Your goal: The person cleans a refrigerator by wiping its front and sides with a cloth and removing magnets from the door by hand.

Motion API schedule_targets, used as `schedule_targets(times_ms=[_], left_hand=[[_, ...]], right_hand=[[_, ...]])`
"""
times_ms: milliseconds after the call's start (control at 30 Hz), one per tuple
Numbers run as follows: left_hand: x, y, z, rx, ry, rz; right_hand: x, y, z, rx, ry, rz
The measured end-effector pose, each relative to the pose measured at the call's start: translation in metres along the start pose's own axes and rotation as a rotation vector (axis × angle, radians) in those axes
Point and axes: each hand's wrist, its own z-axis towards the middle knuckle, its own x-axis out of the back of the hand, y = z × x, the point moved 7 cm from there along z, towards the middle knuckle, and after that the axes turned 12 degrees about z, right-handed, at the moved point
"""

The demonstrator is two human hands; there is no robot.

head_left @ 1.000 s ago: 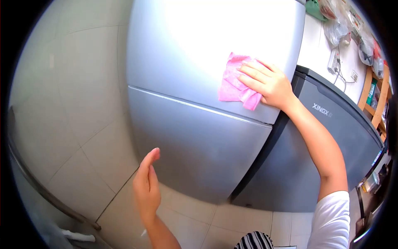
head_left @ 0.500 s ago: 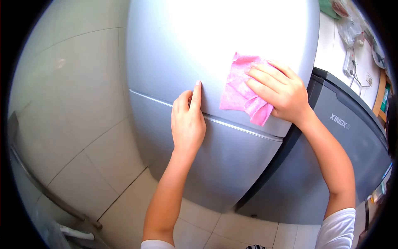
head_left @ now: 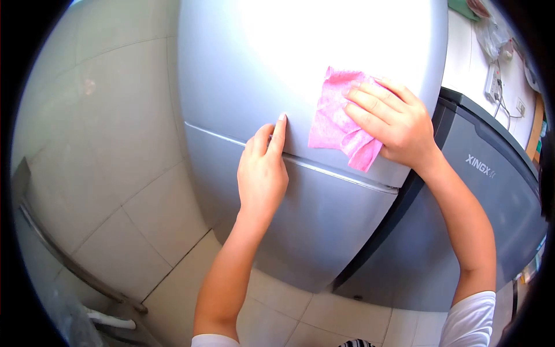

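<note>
A silver two-door fridge stands before me, with a seam running between its upper and lower doors. Under my right hand lies a crumpled pink cloth, pressed against the lower right part of the upper door. The fingers rest over the cloth, and one corner hangs below them. My left hand touches the fridge at the seam. One finger stretches up onto the upper door while the others bend toward the gap, their tips partly hidden. I see nothing held in it.
Close on the right stands a dark grey appliance lettered "XINGX". Behind it, a power strip with cables and plastic bags hang by a white wall. Tiled wall lies left, with a metal rail low down. The floor is tiled.
The view has shifted slightly. Both hands stay in nearly the same places on the fridge, and the right hand still has the pink cloth against the upper door.
</note>
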Motion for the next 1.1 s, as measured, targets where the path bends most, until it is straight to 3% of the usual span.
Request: schedule_targets(times_ms=[267,333,367,400,500,567,633,700,733,767,833,900,1000,1100], left_hand=[[0.006,-0.002,-0.004,0.008,-0.084,-0.066],[0.000,-0.010,-0.035,0.373,-0.166,-0.906],[-0.001,-0.003,-0.054,0.671,-0.216,-1.312],[0.009,0.002,-0.065,0.679,-0.213,-1.309],[0.021,0.011,-0.104,0.992,-0.240,-1.678],[0.028,0.009,-0.124,1.088,-0.244,-1.663],[0.030,0.005,-0.144,1.231,-0.273,-1.623],[0.040,-0.006,-0.157,1.129,-0.215,-1.597],[0.050,-0.013,-0.158,1.033,-0.175,-1.575],[0.047,-0.022,-0.173,1.234,-0.538,-1.312],[0.076,-0.040,-0.160,1.143,-0.493,-1.330],[0.103,-0.058,-0.144,1.054,-0.374,-1.257],[0.109,-0.078,-0.146,1.006,-0.294,-1.134],[0.097,-0.086,-0.154,0.994,-0.310,-1.087]], right_hand=[[0.003,0.002,-0.001,-0.013,-0.010,-0.007],[0.004,0.003,0.000,-0.038,0.017,0.021],[0.005,0.004,0.001,-0.049,0.022,0.048],[0.005,0.004,0.001,-0.046,0.021,0.055],[0.002,-0.002,0.004,-0.145,0.064,0.172],[-0.013,-0.008,-0.005,-0.725,0.422,0.982],[-0.009,-0.088,0.015,-0.350,0.164,0.693],[-0.033,-0.169,0.016,0.006,-0.021,0.766],[-0.048,-0.189,0.003,-0.026,-0.065,0.788],[-0.066,-0.189,-0.019,-0.233,-0.127,0.817],[-0.101,-0.179,-0.074,-0.502,-0.567,0.670],[-0.114,-0.179,-0.116,-0.518,-0.954,0.758],[-0.069,-0.133,-0.080,-0.697,-0.499,0.855],[0.019,-0.062,-0.006,-0.530,0.084,0.474]])
